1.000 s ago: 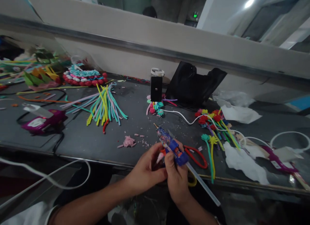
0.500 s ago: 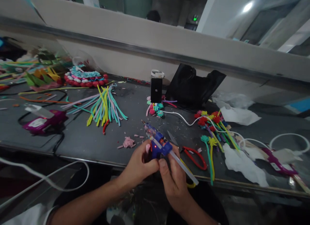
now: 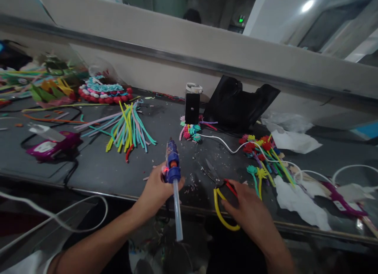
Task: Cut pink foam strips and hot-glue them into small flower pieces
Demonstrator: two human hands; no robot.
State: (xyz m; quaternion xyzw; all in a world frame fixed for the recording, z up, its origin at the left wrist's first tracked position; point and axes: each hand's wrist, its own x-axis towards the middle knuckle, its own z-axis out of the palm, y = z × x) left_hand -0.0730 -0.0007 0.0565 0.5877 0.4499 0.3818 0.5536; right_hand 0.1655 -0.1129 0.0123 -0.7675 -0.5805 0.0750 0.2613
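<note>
My left hand (image 3: 156, 187) is closed around a blue glue gun (image 3: 173, 167), its nozzle aimed away from me over the desk. A small red light glows on its side, and a long clear glue stick (image 3: 177, 211) juts out of its back toward me. At the desk's front edge, my right hand (image 3: 251, 211) grips the red handle of a pair of scissors (image 3: 219, 183). The yellow handle loop hangs below that hand, and the blades point away, parted. A pink stub (image 3: 145, 178) shows beside my left hand, which hides what lies behind it.
Bundled pipe cleaners (image 3: 130, 128) lie left of centre. A phone (image 3: 192, 108) stands behind fuzzy flowers (image 3: 190, 131). More flowers (image 3: 260, 144), white paper (image 3: 301, 203) and a purple glue gun (image 3: 339, 199) lie right, another purple one (image 3: 54, 146) left. A white cable (image 3: 220, 140) crosses the desk.
My right hand has left the glue gun, moved right and taken hold of the scissors. The glue gun, in my left hand, has shifted left and turned to point more straight ahead.
</note>
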